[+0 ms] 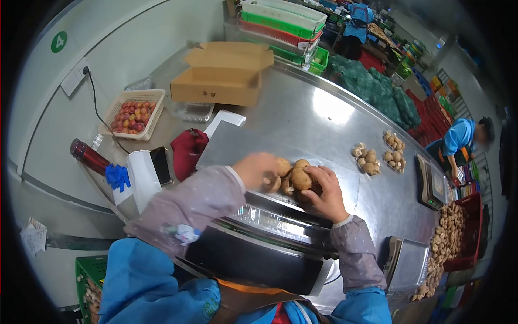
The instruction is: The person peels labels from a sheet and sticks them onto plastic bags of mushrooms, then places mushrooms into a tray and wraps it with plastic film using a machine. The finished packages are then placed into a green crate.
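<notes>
Several brown mushrooms (300, 180) are heaped on the near edge of the metal worktop, above a wrapping machine (275, 222) with clear film. My left hand (258, 169) is slightly blurred, its fingers curled against a mushroom (283, 167) on the heap's left side. From the right, my right hand (327, 195) closes its thumb and fingers round a large mushroom cap at the front of the heap. A tray under the heap, if there is one, is hidden by the mushrooms and hands.
Mushroom clusters (367, 159) sit on the right of the worktop (302, 127). Beyond them are two scales (431, 182) and loose mushrooms (447, 232). A cardboard box (216, 89), fruit basket (156, 116), red flask (89, 156) and phone (160, 165) stand left. A co-worker (459, 137) works at far right.
</notes>
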A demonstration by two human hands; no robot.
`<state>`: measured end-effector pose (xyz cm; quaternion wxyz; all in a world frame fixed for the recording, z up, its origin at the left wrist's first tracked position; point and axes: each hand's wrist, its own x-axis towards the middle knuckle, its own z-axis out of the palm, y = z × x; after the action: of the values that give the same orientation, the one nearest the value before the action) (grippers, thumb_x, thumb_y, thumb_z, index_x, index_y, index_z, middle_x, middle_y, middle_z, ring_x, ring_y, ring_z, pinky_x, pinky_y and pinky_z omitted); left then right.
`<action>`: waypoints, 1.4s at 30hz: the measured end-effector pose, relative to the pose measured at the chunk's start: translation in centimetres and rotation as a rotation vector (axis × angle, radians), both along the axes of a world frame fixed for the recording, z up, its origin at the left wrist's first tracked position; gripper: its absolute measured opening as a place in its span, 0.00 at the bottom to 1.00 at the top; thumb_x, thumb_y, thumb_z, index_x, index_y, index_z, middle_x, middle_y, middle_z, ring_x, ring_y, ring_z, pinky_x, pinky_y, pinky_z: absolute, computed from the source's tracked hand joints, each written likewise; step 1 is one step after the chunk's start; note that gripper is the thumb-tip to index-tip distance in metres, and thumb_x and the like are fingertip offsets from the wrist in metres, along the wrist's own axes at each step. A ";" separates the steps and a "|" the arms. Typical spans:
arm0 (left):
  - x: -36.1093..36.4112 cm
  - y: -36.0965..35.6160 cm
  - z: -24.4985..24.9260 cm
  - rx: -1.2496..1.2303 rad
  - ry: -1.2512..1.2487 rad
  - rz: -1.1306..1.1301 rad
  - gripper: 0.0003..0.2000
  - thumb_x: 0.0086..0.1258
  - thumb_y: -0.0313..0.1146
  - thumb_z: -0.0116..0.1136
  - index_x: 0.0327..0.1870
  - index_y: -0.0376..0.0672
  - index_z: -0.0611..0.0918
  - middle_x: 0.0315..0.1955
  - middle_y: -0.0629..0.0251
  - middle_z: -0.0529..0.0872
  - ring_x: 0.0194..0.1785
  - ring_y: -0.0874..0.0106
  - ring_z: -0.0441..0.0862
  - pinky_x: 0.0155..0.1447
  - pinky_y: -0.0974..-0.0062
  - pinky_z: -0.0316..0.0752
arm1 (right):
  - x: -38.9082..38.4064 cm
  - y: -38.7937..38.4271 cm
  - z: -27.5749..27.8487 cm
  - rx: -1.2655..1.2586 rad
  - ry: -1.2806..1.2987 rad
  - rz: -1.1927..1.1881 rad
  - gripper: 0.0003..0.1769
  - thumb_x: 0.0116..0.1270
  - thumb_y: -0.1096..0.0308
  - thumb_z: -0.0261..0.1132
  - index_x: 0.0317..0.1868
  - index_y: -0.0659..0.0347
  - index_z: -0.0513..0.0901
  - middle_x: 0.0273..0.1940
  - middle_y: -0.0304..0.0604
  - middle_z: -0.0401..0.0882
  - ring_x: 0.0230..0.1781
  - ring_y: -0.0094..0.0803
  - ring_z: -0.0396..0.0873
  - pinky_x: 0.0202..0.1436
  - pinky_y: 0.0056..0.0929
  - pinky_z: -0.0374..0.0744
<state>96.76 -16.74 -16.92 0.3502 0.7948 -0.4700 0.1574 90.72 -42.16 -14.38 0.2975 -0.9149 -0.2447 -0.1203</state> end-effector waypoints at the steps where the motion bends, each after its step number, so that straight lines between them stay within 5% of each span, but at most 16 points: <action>1: 0.5 1.0 0.9 0.019 0.337 0.026 0.16 0.52 0.24 0.60 0.45 0.43 0.80 0.46 0.61 0.80 0.52 0.61 0.76 0.53 0.69 0.74 | 0.1 -0.1 0.0 -0.007 0.001 0.006 0.30 0.49 0.63 0.71 0.55 0.54 0.75 0.55 0.44 0.75 0.57 0.51 0.68 0.62 0.44 0.66; 2: 0.5 1.7 2.1 0.039 0.671 0.058 0.18 0.52 0.23 0.61 0.47 0.43 0.81 0.50 0.58 0.80 0.56 0.62 0.75 0.58 0.69 0.72 | 0.2 -0.1 -0.1 -0.014 0.000 0.015 0.30 0.49 0.63 0.71 0.56 0.54 0.75 0.56 0.44 0.74 0.57 0.51 0.68 0.62 0.44 0.66; 3: 0.0 1.5 3.7 0.044 0.457 0.135 0.32 0.49 0.35 0.71 0.59 0.45 0.74 0.60 0.53 0.71 0.64 0.59 0.68 0.66 0.67 0.64 | 0.3 0.0 0.2 -0.009 -0.002 0.016 0.30 0.49 0.63 0.71 0.56 0.54 0.75 0.56 0.44 0.74 0.57 0.51 0.68 0.62 0.44 0.66; 4: -0.3 1.1 3.7 0.049 0.455 0.135 0.32 0.49 0.35 0.71 0.59 0.45 0.74 0.60 0.53 0.71 0.64 0.59 0.68 0.66 0.67 0.64 | 0.2 0.1 0.8 0.010 0.016 0.032 0.30 0.51 0.62 0.70 0.57 0.53 0.74 0.58 0.45 0.72 0.58 0.51 0.67 0.62 0.44 0.66; 7: -1.3 -0.9 2.6 0.450 0.246 0.180 0.60 0.33 0.47 0.79 0.71 0.48 0.52 0.68 0.44 0.51 0.72 0.52 0.52 0.72 0.63 0.52 | 0.1 0.4 0.8 0.046 0.004 0.017 0.30 0.53 0.60 0.69 0.58 0.53 0.73 0.61 0.46 0.69 0.59 0.51 0.65 0.62 0.44 0.65; 12: 0.1 -2.0 0.1 0.229 0.518 0.052 0.60 0.32 0.47 0.79 0.71 0.48 0.53 0.69 0.47 0.51 0.72 0.51 0.51 0.71 0.61 0.54 | 0.1 0.8 -1.5 -0.050 -0.043 -0.078 0.30 0.56 0.59 0.66 0.60 0.53 0.72 0.61 0.46 0.68 0.61 0.51 0.63 0.63 0.44 0.64; 14: -1.5 -1.6 1.0 0.230 0.200 0.251 0.55 0.32 0.45 0.79 0.68 0.47 0.60 0.64 0.48 0.62 0.67 0.52 0.59 0.67 0.63 0.61 | 0.1 0.6 -1.3 -0.025 -0.026 -0.069 0.29 0.56 0.59 0.66 0.60 0.52 0.72 0.61 0.46 0.68 0.60 0.50 0.64 0.63 0.44 0.63; 17: -3.6 -1.9 4.4 0.279 0.409 0.385 0.42 0.38 0.41 0.77 0.59 0.45 0.69 0.51 0.53 0.71 0.57 0.53 0.70 0.57 0.61 0.69 | 0.3 0.7 -1.1 -0.032 -0.032 -0.063 0.29 0.56 0.59 0.66 0.60 0.52 0.72 0.61 0.45 0.69 0.60 0.49 0.65 0.63 0.44 0.64; 20: -3.3 -2.8 2.0 0.158 0.422 0.362 0.31 0.43 0.35 0.75 0.50 0.42 0.73 0.38 0.57 0.73 0.43 0.57 0.76 0.47 0.60 0.72 | 0.4 0.5 -0.9 -0.021 -0.018 -0.053 0.29 0.56 0.59 0.67 0.59 0.52 0.73 0.61 0.45 0.69 0.59 0.48 0.66 0.62 0.43 0.64; 22: -2.6 -2.1 2.2 0.117 0.471 0.341 0.24 0.49 0.25 0.69 0.48 0.39 0.74 0.39 0.59 0.75 0.42 0.62 0.78 0.47 0.67 0.75 | 0.2 0.4 -0.5 -0.040 0.016 -0.044 0.30 0.56 0.62 0.66 0.60 0.56 0.71 0.62 0.46 0.68 0.60 0.47 0.64 0.65 0.41 0.63; 25: -1.3 0.2 1.3 -0.333 1.055 0.036 0.20 0.51 0.13 0.59 0.47 0.35 0.74 0.45 0.63 0.78 0.51 0.74 0.77 0.57 0.77 0.72 | 0.2 0.3 -0.6 -0.016 0.021 -0.050 0.30 0.56 0.62 0.66 0.60 0.56 0.71 0.62 0.47 0.68 0.60 0.47 0.64 0.65 0.41 0.63; 29: 0.6 1.2 0.0 -0.257 0.989 -0.086 0.22 0.51 0.12 0.57 0.49 0.38 0.74 0.46 0.62 0.78 0.51 0.73 0.77 0.56 0.77 0.72 | 0.5 0.3 -0.7 0.010 0.019 -0.035 0.29 0.55 0.59 0.67 0.58 0.53 0.73 0.60 0.45 0.70 0.59 0.47 0.66 0.63 0.42 0.64; 31: 0.6 0.8 1.4 0.215 0.673 0.107 0.23 0.50 0.10 0.55 0.49 0.40 0.76 0.44 0.63 0.80 0.51 0.72 0.78 0.54 0.78 0.73 | 0.6 0.3 -0.6 0.017 0.032 -0.032 0.29 0.55 0.59 0.67 0.58 0.53 0.73 0.60 0.45 0.70 0.59 0.47 0.66 0.63 0.42 0.64; 37: -0.4 0.0 2.2 -0.093 0.707 0.095 0.15 0.52 0.15 0.57 0.40 0.40 0.82 0.36 0.63 0.83 0.42 0.71 0.81 0.44 0.80 0.74 | 0.6 0.1 -0.5 0.020 0.043 -0.037 0.29 0.55 0.59 0.67 0.58 0.53 0.73 0.60 0.45 0.70 0.59 0.46 0.66 0.63 0.41 0.64; 40: 0.5 1.2 0.5 0.044 0.453 -0.091 0.13 0.52 0.19 0.63 0.40 0.41 0.83 0.33 0.63 0.81 0.38 0.73 0.79 0.42 0.79 0.73 | 0.6 0.1 -0.7 0.023 0.046 -0.032 0.29 0.55 0.59 0.67 0.58 0.53 0.73 0.60 0.45 0.69 0.59 0.46 0.66 0.63 0.41 0.64; 42: 0.5 1.2 0.7 0.070 0.575 -0.049 0.14 0.51 0.21 0.65 0.41 0.41 0.83 0.32 0.63 0.80 0.37 0.73 0.79 0.42 0.78 0.73 | 0.7 0.0 -0.7 0.013 0.038 -0.029 0.29 0.55 0.59 0.67 0.58 0.53 0.73 0.60 0.45 0.69 0.59 0.46 0.66 0.63 0.41 0.63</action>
<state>97.24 -15.51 -16.24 0.4450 0.8069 -0.3756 -0.0990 91.37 -42.11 -15.08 0.3065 -0.9185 -0.2248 -0.1087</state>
